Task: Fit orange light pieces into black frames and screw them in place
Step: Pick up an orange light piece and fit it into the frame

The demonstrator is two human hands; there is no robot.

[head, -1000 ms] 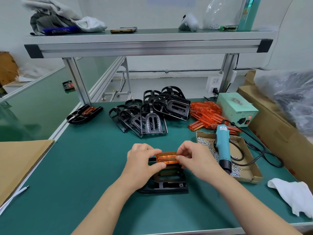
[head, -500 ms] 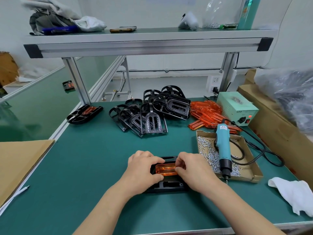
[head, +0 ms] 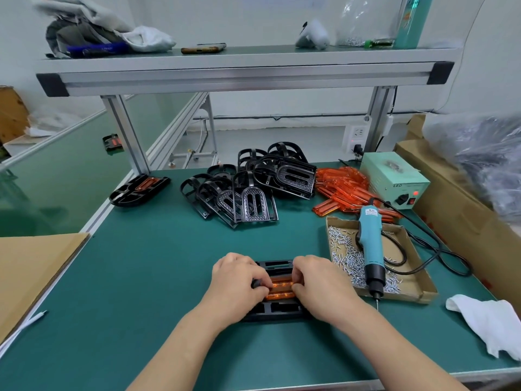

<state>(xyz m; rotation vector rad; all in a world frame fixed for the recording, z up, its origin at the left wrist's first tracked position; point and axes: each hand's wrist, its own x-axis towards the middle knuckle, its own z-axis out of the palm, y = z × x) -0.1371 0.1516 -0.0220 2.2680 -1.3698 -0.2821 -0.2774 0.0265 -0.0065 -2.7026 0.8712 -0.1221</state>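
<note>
Left hand (head: 239, 286): the fingers are curled over the left end of the orange light piece (head: 280, 289), with the thumb underneath, gripping it.
Right hand (head: 318, 286): the fingers are bent over the right end of the same piece, pinching it in mirror fashion.
Orange light piece: a narrow, translucent plastic bar with glossy ribbing, lying crosswise in the middle of the black frame (head: 277, 310), between the two hands.
Black frame: flat, matte plastic with rectangular cut-outs, lying on the worktop (head: 155, 277) under both hands.
Worktop: smooth green mat with a pale metal edge.
Spare frames (head: 253, 190): a loose heap of black plastic, some with curved loops and dimpled U-shaped faces, at the back centre.
Spare orange pieces (head: 341, 187): a shiny pile just right of that heap.
Screwdriver (head: 370, 244): a teal barrel with a black nose and thin bit, lying across the cardboard tray (head: 417, 277), its cord looping off to the right.
Screws (head: 346, 255): small, silvery and scattered in the tray.
Power box (head: 394, 176): pale green metal, behind the tray.
Cloth (head: 490, 320): white and crumpled, near the right edge.
Fitted frame (head: 139, 189): black with an orange insert, at the far left.
</note>
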